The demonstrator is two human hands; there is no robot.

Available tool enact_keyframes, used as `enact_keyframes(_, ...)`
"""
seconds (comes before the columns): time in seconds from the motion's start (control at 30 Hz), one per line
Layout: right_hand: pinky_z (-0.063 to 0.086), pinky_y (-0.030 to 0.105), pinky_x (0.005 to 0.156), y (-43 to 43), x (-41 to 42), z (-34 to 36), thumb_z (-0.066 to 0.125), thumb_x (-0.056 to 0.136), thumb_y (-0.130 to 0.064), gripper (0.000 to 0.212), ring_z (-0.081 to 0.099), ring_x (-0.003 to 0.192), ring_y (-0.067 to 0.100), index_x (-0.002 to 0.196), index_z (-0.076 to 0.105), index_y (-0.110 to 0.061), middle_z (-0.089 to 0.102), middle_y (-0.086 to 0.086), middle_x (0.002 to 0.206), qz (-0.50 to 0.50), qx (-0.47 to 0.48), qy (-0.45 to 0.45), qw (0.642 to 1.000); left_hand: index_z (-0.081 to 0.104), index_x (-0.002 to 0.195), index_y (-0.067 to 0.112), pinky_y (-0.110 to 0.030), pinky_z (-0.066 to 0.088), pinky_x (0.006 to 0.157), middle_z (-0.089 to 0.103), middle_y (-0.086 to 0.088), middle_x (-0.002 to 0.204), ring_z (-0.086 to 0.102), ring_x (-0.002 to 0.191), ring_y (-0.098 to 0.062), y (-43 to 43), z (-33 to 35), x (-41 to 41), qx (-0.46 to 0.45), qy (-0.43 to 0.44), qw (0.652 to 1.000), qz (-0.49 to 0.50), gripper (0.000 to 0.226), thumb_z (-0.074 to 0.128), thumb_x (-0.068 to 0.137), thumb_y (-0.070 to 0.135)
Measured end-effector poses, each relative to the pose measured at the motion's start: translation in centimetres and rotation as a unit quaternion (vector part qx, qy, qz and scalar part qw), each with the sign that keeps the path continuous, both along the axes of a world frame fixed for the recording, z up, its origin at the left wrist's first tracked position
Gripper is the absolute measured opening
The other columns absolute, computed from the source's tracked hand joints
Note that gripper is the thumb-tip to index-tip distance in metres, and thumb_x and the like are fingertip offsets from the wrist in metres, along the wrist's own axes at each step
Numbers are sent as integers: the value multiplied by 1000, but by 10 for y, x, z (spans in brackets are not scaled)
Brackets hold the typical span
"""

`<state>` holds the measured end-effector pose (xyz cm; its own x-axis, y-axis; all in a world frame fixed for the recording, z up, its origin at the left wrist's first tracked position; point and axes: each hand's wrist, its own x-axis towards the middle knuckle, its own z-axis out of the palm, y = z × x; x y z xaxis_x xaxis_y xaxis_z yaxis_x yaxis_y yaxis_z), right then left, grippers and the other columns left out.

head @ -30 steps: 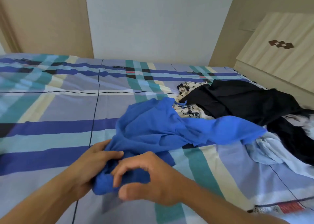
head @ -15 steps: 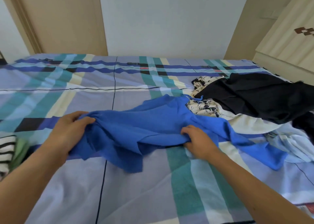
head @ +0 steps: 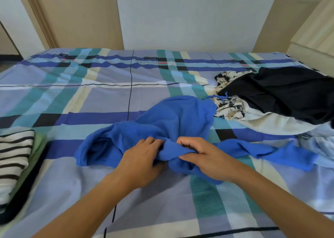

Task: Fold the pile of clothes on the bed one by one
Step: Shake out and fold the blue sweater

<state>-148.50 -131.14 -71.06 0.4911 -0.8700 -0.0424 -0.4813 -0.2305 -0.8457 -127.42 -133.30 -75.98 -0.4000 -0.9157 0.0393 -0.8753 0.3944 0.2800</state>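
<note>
**One garment in hand, a pile yet to fold**

Few pieces look finished: a folded stack (head: 15,152), striped on top, sits at nine o'clock. The blue garment (head: 180,118) lies crumpled mid-bed, not yet squared. Both grips close on one bunched ridge of it, the left grip (head: 142,156) with fingers curled into the cloth, the right grip (head: 204,152) pinching thumb to fingers. The unfolded pile (head: 282,93) waits at two o'clock, touching the blue cloth. Open room on the bed (head: 90,96) runs from ten to twelve o'clock, enough, I judge, for spreading it flat.
</note>
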Motion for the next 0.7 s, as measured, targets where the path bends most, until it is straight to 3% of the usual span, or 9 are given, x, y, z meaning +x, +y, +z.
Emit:
enact_keyframes(0.1,33,38,66,10,5,10,53,96,-23,29,37,66,26,80,46,0,40,18,75,-67,22,-20,997,54,100,20,-38,46,73,56,4,100,54,93,-23,-9,11,0,-24,77,983,166,39,40,83,52)
enact_keyframes(0.17,36,48,77,12,5,15,55,101,-18,31,46,82,39,104,56,13,51,35,100,-208,32,-91,973,45,74,16,-33,38,62,51,2,68,48,64,-21,-16,26,8,114,181,940,266,51,47,91,63)
enact_keyframes(0.2,36,44,85,13,5,15,54,102,-14,36,44,95,34,117,50,18,46,36,119,-262,49,-134,955,43,69,16,-31,36,59,47,0,60,43,57,-20,-15,36,10,219,256,898,282,56,46,91,67)
enact_keyframes(0.27,45,32,82,14,7,15,52,101,-13,33,57,93,20,119,50,15,48,32,124,-307,88,-191,928,57,74,11,-28,40,58,58,-5,62,51,54,-21,-5,50,9,398,342,818,237,69,34,92,73)
enact_keyframes(0.33,47,26,79,18,17,10,60,98,-15,21,63,93,8,114,63,-2,64,18,116,-272,72,-184,942,70,102,7,-32,54,73,75,-10,93,71,80,-24,6,51,-1,455,409,777,147,82,28,89,76)
enact_keyframes(0.43,44,26,84,31,30,-8,71,79,-39,15,59,90,4,92,67,-32,58,-15,99,-84,5,-84,993,61,124,12,-39,55,95,72,-9,117,69,108,-21,20,46,-19,404,537,728,134,70,59,84,70)
enact_keyframes(0.53,45,25,98,41,36,-14,76,77,-41,29,56,109,6,102,68,-32,49,-16,115,35,-12,-19,999,55,113,3,-37,60,79,70,-15,103,72,92,-23,19,33,-22,319,584,700,258,36,74,87,21)
enact_keyframes(0.63,48,28,94,41,33,-5,74,81,-29,15,61,104,13,95,71,-26,60,-11,105,-32,-98,-85,991,61,104,5,-44,58,86,72,-16,97,70,93,-28,13,31,-18,250,605,696,296,19,61,87,-4)
enact_keyframes(0.7,50,28,89,34,26,-3,71,83,-20,10,64,99,15,92,68,-23,63,-8,97,-107,-148,-127,975,67,101,4,-39,58,77,74,-15,93,70,91,-26,11,36,-19,225,607,716,261,23,54,86,-10)
